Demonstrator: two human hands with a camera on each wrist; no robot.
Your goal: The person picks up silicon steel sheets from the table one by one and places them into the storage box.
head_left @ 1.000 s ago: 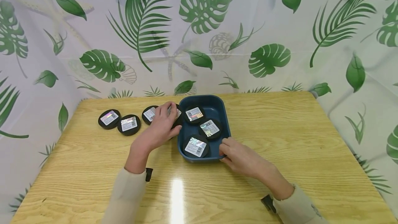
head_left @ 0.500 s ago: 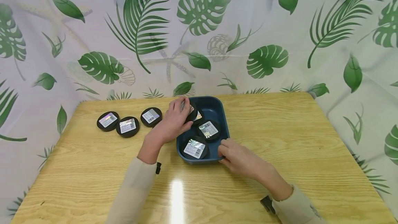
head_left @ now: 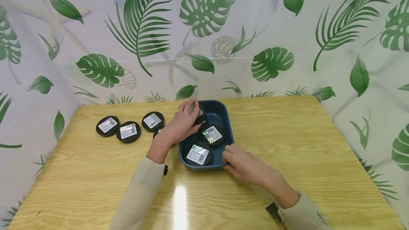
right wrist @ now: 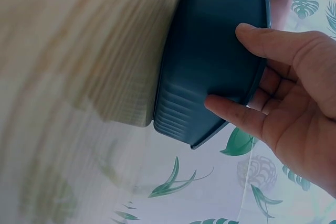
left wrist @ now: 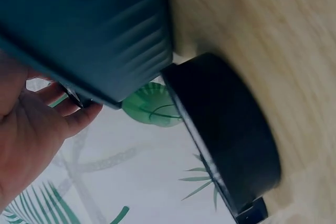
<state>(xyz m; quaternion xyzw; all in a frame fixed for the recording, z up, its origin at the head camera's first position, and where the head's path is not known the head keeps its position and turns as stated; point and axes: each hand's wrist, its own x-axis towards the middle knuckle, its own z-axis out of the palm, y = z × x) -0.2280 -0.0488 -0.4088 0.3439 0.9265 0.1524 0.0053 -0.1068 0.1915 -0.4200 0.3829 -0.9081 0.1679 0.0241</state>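
My left hand (head_left: 183,121) grips a flat round black case (head_left: 201,114) by its edge, over the left far part of a dark blue rectangular bin (head_left: 219,111). Beneath it another case is mostly hidden. Two more round cases (head_left: 212,135) with white labels lie flat inside the bin. In the left wrist view, only a dark sliver of the held case shows behind the fingers. My right hand (head_left: 244,163) holds the bin's front right corner; in the right wrist view its thumb and a finger press the outer wall (right wrist: 210,56), with other fingers over the rim.
Left of the bin, several labelled round black cases (head_left: 128,132) lie on the wooden table (head_left: 96,176). One case (head_left: 157,131) is partly covered by my left wrist. A leaf-patterned cloth (head_left: 236,70) stands behind the table.
My left hand has carried one round case rightward from the table beside the bin to over the bin's inside. The right hand keeps its hold on the corner.
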